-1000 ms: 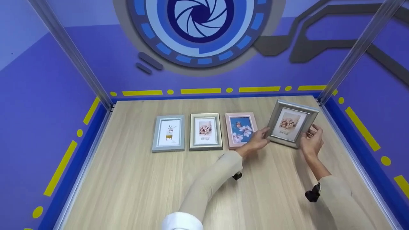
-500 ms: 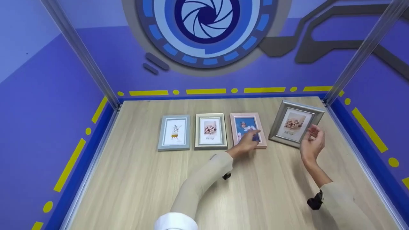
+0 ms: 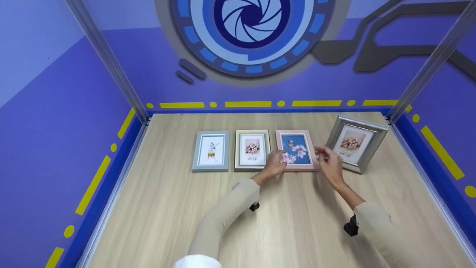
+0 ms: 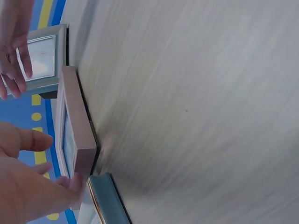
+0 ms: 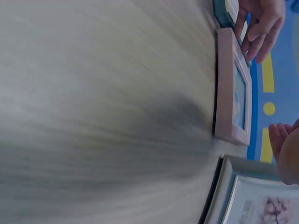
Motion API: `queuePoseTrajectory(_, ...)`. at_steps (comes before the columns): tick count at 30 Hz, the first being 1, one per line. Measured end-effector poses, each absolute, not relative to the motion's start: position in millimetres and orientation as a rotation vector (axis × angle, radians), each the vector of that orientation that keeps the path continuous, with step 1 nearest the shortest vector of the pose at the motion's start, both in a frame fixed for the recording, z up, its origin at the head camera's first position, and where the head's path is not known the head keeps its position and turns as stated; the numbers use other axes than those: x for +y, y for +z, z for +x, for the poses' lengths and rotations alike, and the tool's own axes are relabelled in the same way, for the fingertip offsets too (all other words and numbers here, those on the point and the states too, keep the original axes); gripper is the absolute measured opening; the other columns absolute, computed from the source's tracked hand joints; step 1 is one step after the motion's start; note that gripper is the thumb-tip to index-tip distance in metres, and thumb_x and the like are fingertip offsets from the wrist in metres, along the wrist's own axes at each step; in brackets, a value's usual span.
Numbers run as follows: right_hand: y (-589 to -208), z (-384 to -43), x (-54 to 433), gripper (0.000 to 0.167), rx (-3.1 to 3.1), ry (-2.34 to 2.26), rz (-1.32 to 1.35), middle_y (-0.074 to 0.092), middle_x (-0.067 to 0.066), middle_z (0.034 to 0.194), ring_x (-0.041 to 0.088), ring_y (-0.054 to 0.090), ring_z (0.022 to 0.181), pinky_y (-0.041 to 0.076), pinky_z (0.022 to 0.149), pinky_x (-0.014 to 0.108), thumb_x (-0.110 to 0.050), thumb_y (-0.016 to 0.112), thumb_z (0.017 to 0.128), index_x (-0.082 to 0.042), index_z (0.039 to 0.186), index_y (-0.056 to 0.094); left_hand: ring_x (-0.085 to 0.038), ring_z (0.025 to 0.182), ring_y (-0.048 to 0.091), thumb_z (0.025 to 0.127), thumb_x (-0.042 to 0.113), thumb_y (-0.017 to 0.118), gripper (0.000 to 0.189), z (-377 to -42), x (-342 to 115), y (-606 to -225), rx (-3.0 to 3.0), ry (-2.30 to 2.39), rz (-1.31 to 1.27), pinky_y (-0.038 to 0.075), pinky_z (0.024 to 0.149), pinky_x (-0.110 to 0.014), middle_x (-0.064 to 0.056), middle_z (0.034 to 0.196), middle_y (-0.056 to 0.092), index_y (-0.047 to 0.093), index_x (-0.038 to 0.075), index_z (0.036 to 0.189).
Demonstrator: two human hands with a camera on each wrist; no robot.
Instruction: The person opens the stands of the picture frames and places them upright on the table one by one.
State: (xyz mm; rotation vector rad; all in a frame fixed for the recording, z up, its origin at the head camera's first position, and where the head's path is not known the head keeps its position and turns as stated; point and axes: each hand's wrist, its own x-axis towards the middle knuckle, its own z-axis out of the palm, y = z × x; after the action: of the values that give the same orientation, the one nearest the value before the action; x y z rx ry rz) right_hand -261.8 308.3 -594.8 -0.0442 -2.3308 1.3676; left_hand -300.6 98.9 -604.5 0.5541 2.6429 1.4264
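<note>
A pink picture frame (image 3: 293,132) with a blossom picture lies flat, between my two hands in the head view. My left hand (image 3: 274,164) is at its left side; in the left wrist view its fingertips (image 4: 74,183) are right at the corner of the pink frame (image 4: 80,114), thumb extended. My right hand (image 3: 331,166) hovers by the right side, its fingers loosely bent and apart from the pink frame (image 5: 226,88) in the right wrist view. Right of it, a silver picture frame (image 3: 352,143) stands upright, leaning back, partly hidden by my right hand.
Left of the pink frame lie a cream-gold picture frame (image 3: 252,149) and a light blue picture frame (image 3: 211,150), both flat in a row. The wooden tabletop (image 3: 293,223) is enclosed by a back wall (image 3: 230,91) and side walls with metal posts.
Both hands have let go of the silver frame, which stays standing. The left hand moved left to the pink frame's left side; the right hand followed to its right side.
</note>
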Motion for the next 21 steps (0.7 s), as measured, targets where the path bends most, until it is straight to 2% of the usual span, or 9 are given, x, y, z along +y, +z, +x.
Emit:
queuePoseTrajectory(3,-598,-273,297,0.033,-2.44,1.335,-0.004,0.07,0.03,0.119,0.039,0.07,0.109,0.058,0.094,0.03,0.01,0.05,0.094,0.009,0.122,0.067,-0.039,0.134,0.055,0.083,-0.004,0.058,0.052,-298,94,-601,2.602,1.421,0.448,0.043,0.116,-0.041,-0.028,0.138,0.061,0.057,-0.014,0.134)
queuePoseTrajectory(5,-600,-280,292,0.038,-2.522,1.306,0.018,0.064,0.033,0.13,0.046,0.062,0.123,0.052,0.105,0.047,0.008,0.05,0.094,0.01,0.131,0.062,-0.037,0.136,0.054,0.085,-0.003,0.057,0.054,-294,91,-599,2.534,1.438,0.381,0.045,0.116,-0.04,-0.027,0.141,0.059,0.054,-0.014,0.138)
queuePoseTrajectory(7,-602,-288,289,0.044,-2.595,1.281,0.021,0.057,0.034,0.14,0.048,0.053,0.133,0.043,0.113,0.058,0.007,0.051,0.094,0.01,0.138,0.055,-0.035,0.14,0.051,0.087,-0.002,0.057,0.057,-291,91,-597,2.465,1.444,0.325,0.042,0.117,-0.038,-0.026,0.147,0.055,0.05,-0.012,0.143)
queuePoseTrajectory(11,-607,-303,286,0.051,-2.68,1.179,0.012,0.05,0.034,0.147,0.048,0.044,0.141,0.032,0.121,0.058,0.005,0.054,0.093,0.009,0.144,0.049,-0.033,0.144,0.047,0.09,0.001,0.059,0.06,-287,92,-596,2.384,1.447,0.257,0.039,0.12,-0.037,-0.023,0.152,0.051,0.046,-0.009,0.147)
queuePoseTrajectory(16,-611,-315,285,0.056,-2.791,1.098,-0.014,0.041,0.04,0.15,0.053,0.038,0.143,0.028,0.122,0.061,0.002,0.055,0.093,0.011,0.147,0.042,-0.031,0.145,0.046,0.089,0.004,0.06,0.063,-287,92,-598,2.366,1.427,0.233,0.037,0.121,-0.035,-0.022,0.153,0.05,0.045,-0.006,0.149)
queuePoseTrajectory(21,-609,-319,284,0.066,-3.02,0.998,-0.064,0.038,0.046,0.142,0.06,0.039,0.134,0.033,0.115,0.068,-0.007,0.057,0.094,0.013,0.151,0.03,-0.03,0.133,0.057,0.086,0.004,0.063,0.066,-287,93,-597,2.326,1.441,0.22,0.05,0.109,-0.036,-0.019,0.153,0.051,0.047,-0.003,0.149)
